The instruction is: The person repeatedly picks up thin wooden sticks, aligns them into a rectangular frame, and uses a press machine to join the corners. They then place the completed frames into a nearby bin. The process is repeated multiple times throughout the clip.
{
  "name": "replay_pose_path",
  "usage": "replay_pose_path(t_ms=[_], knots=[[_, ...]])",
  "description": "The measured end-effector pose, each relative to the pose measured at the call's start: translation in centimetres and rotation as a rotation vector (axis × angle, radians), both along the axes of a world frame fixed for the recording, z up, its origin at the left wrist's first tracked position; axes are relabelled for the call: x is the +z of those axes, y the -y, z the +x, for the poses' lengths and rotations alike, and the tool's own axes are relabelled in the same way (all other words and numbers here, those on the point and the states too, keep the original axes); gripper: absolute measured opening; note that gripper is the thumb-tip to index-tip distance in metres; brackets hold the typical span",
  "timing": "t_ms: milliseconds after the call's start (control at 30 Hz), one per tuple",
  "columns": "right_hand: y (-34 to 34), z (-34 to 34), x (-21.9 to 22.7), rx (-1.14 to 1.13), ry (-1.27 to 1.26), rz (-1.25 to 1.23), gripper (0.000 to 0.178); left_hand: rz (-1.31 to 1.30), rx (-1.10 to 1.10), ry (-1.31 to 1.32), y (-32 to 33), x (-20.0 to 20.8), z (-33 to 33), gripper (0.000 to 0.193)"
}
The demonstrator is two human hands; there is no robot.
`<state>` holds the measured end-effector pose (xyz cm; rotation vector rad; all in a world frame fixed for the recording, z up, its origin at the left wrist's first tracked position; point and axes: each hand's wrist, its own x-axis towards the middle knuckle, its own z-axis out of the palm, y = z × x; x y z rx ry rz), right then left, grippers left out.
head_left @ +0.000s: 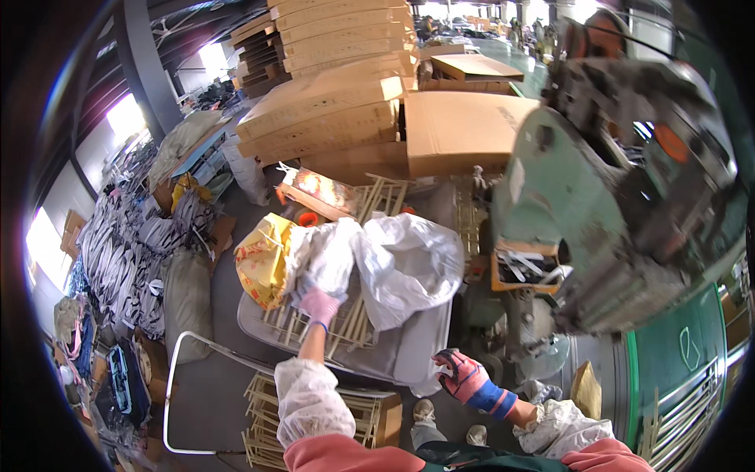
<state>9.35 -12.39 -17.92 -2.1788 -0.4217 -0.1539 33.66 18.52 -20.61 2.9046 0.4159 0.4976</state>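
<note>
My left hand (320,305), in a pale pink glove, reaches forward to the lower edge of a white plastic sack (334,250). Its fingertips blend into the sack, so their grip is hidden. Next to this sack stand a yellow sack (266,263) on the left and a wide-mouthed white sack (410,263) on the right. All three rest on a grey tray (405,342) with thin pale strips (354,330) across it. To the right of the tray's near corner, my right hand (465,379), gloved in pink and dark with a blue cuff, has curled fingers; what they hold, if anything, is unclear.
A large green machine (562,189) stands at the right, with an orange-edged bin (525,269) of metal pieces. Cardboard boxes (338,102) are stacked ahead. A white tube frame (177,393) and bundled pale strips (263,421) are near me. Grey strap piles (118,259) lie left.
</note>
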Motion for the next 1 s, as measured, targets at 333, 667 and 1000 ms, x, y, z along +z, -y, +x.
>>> replay_pose_path(t_ms=[333,667,1000], knots=[[-20.8,30.4,-8.4,-0.369,-0.675,0.275,0.128,0.545,0.089,0.08,-13.0,1.5,8.2,0.072],[-27.6,31.2,-4.3,0.142,0.309,0.317,0.036,-1.575,-0.225,0.729,-21.4,6.8,2.3,0.046],[-29.0,23.3,3.8,0.606,0.227,0.447,0.066,-1.567,-0.083,0.71,-16.6,5.9,-4.9,0.062]])
